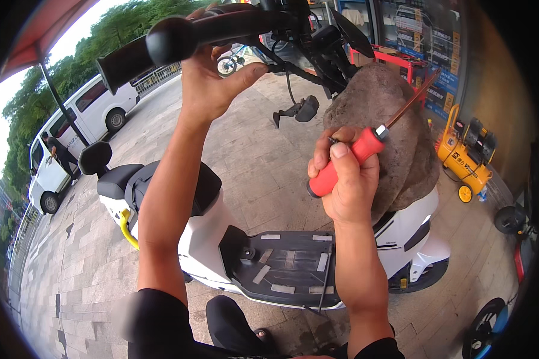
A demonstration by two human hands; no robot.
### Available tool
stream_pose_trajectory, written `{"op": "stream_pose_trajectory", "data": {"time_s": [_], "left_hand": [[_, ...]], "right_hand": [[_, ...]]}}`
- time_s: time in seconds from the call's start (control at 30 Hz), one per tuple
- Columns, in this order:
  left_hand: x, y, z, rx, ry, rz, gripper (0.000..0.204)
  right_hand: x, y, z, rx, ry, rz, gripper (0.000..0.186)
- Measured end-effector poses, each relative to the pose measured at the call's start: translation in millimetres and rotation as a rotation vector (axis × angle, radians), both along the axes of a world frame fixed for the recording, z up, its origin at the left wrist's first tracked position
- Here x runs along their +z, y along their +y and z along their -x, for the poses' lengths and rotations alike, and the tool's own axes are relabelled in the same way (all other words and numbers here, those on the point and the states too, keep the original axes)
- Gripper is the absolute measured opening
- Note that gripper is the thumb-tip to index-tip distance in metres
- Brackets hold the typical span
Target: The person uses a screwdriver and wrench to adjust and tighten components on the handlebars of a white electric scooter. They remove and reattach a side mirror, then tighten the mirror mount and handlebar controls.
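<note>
My left hand (212, 90) reaches up behind the scooter's black handlebar (239, 24), its fingers curled around it and partly hidden. The thumb stretches out to a black cable (299, 72) under the bar. In my right hand (350, 179) is a screwdriver with a red handle (365, 146), its long shaft (410, 99) pointing up and to the right. A small dark piece, perhaps a screw (333, 140), shows between thumb and forefinger. A dark switch-like part (305, 109) dangles from a thin cable below the handlebar.
The white scooter (203, 245) stands across in front of me, its black footboard (287, 257) bearing pale strips. A large brown-grey rock-like mass (377, 107) covers its front. To the right are a yellow air compressor (464, 158) and stacked boxes (425, 54). White vans (96, 107) and a person (60, 157) are far left.
</note>
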State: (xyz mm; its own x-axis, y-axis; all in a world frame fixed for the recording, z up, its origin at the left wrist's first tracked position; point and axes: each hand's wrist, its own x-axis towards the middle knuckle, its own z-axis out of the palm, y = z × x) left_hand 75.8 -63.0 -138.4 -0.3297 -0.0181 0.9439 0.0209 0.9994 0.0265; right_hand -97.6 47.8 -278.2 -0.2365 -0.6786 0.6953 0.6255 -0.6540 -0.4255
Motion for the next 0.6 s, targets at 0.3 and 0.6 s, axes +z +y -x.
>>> {"op": "stream_pose_trajectory", "data": {"time_s": [0.3, 0.6], "left_hand": [[4.6, -30.6, 13.2, 0.048, 0.182, 0.132, 0.098], [-35.1, 85.3, -37.1, 0.769, 0.002, 0.300, 0.048]], "right_hand": [[56.3, -24.5, 0.3, -0.139, 0.054, 0.008, 0.009], [52.3, -40.9, -44.1, -0.007, -0.100, -0.057, 0.013]]}}
